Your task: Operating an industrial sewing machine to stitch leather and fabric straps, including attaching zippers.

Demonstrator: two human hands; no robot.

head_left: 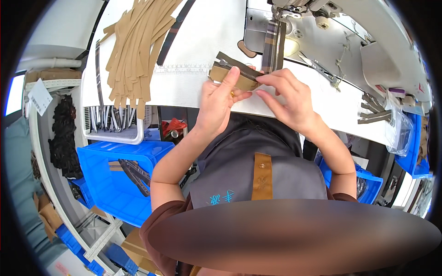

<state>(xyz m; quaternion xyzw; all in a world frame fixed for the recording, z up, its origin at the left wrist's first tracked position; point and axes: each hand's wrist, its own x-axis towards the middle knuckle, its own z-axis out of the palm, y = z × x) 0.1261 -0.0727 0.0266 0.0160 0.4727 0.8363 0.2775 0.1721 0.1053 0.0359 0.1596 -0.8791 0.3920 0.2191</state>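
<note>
My left hand [217,103] is closed on a short dark brown zipper [246,69] with metal teeth, its thumb pressing from above. A tan fabric strip [245,83] lies along the zipper's near side. The metal slider [223,62] sits near the zipper's left end. At the right end, the fingers of my right hand [294,99] pinch the zipper and strip edge. Just beyond, a plaid strip with another zipper [272,43] runs under the foot of a sewing machine [299,11].
Many tan strips [133,50] are heaped at the table's left. Small scissors [322,69] lie right of the machine bed [258,27]. Short zippers [375,110] rest near the right edge. Below left stands a blue bin [115,191]; a white basket [115,137] sits above it.
</note>
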